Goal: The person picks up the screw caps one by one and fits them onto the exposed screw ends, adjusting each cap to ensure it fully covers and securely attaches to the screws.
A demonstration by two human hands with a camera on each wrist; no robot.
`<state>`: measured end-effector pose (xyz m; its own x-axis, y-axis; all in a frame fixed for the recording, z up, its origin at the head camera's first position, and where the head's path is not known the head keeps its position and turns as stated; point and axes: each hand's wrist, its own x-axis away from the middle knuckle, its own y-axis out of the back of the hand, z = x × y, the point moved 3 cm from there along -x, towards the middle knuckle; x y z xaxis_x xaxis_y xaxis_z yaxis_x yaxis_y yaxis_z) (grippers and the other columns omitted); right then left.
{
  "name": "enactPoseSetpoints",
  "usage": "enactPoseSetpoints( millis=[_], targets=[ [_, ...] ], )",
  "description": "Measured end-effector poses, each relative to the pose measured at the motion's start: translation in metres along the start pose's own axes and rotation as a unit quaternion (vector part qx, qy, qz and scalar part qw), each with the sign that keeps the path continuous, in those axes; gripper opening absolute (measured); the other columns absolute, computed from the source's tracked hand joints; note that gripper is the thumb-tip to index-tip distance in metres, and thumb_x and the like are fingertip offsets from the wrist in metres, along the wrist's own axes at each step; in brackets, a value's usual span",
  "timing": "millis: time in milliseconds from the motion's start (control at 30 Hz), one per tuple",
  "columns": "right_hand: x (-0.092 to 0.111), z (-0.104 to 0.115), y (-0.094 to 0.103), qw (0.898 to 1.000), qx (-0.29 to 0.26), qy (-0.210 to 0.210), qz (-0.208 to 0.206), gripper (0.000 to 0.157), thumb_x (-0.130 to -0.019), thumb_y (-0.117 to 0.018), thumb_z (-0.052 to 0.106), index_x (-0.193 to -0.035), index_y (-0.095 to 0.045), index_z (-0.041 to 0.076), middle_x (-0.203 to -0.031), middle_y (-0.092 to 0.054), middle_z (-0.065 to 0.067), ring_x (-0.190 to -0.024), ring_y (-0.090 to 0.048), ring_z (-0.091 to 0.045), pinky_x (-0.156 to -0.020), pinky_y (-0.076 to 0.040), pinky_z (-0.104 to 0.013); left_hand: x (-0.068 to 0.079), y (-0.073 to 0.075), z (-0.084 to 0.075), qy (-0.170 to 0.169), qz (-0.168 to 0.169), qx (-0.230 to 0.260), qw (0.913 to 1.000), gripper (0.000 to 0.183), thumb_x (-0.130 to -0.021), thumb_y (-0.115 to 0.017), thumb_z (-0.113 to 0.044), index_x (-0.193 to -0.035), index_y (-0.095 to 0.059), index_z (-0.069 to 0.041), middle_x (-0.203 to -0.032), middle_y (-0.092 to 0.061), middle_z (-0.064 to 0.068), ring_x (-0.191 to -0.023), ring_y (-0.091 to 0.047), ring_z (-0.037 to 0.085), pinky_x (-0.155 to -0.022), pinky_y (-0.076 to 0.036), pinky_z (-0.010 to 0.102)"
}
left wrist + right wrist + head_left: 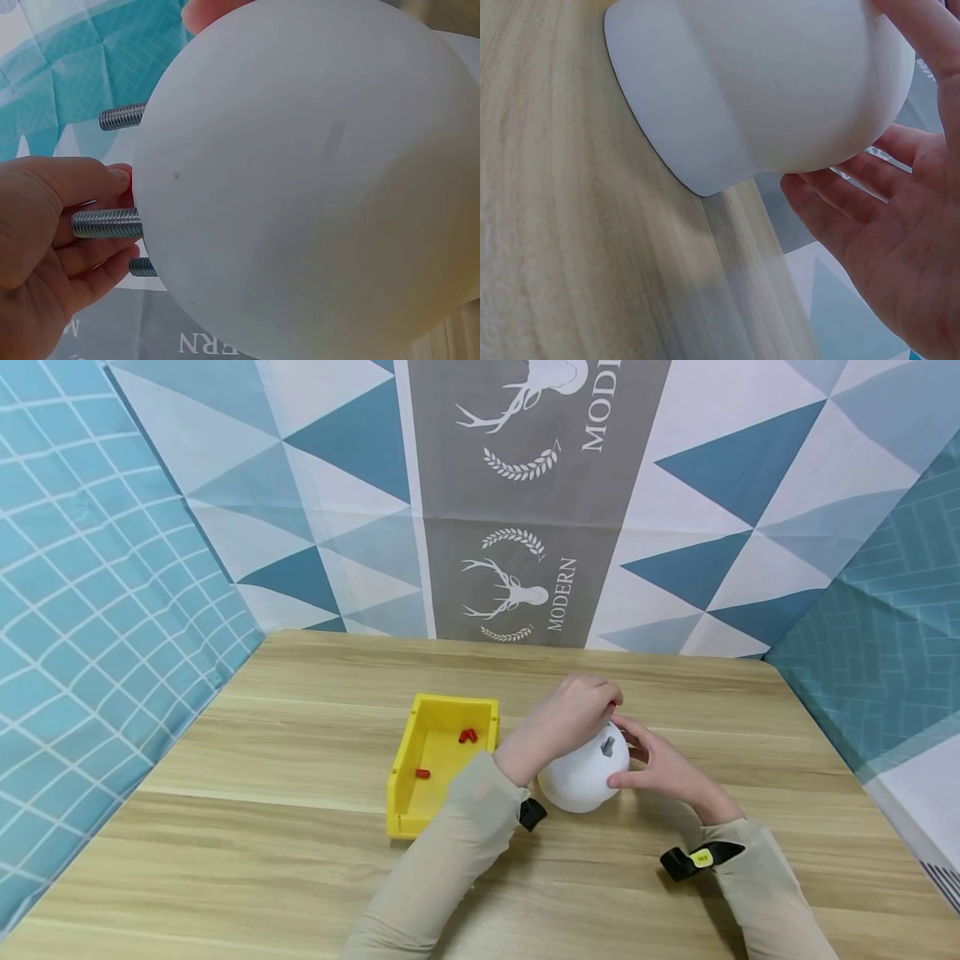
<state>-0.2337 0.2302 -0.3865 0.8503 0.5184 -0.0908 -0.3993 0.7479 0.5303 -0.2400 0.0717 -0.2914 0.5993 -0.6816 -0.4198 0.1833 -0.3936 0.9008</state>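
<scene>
A white round-topped object (577,781) stands on the table, its wider base showing in the right wrist view. Several threaded metal studs (109,223) stick out of its domed top. My left hand (573,718) is over the top, thumb and fingers pinching a small red cap (128,180) close against the dome, among the studs; most of the cap is hidden by the fingers. My right hand (663,768) holds the dome from the right side, thumb at the front and fingers round the back.
Left of the white object sits a yellow open bin (401,777). Inside it lie a few small red caps (423,773), partly behind the left sleeve (450,852). A patterned cloth wall (360,568) rises at the table's (262,843) back edge.
</scene>
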Motion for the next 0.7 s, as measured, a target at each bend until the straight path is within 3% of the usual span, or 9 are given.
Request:
enactPoseSetpoints(
  millis=[700],
  targets=[
    [0.0001,-0.0007,0.0003,1.0,0.012,-0.01,0.001,0.082,-0.077,-0.072,0.016,-0.143,-0.023,0.01,-0.141,-0.034,-0.013,-0.124,-0.04,-0.033,-0.091,-0.036,-0.013,-0.0011,-0.0012,-0.0003,0.004,0.006,-0.011,0.9999,0.016,-0.089,-0.054,-0.01,-0.098,-0.067,-0.01,-0.095,-0.068,-0.001,-0.09,-0.063,0.014,-0.089,-0.044,0.026]
  ],
)
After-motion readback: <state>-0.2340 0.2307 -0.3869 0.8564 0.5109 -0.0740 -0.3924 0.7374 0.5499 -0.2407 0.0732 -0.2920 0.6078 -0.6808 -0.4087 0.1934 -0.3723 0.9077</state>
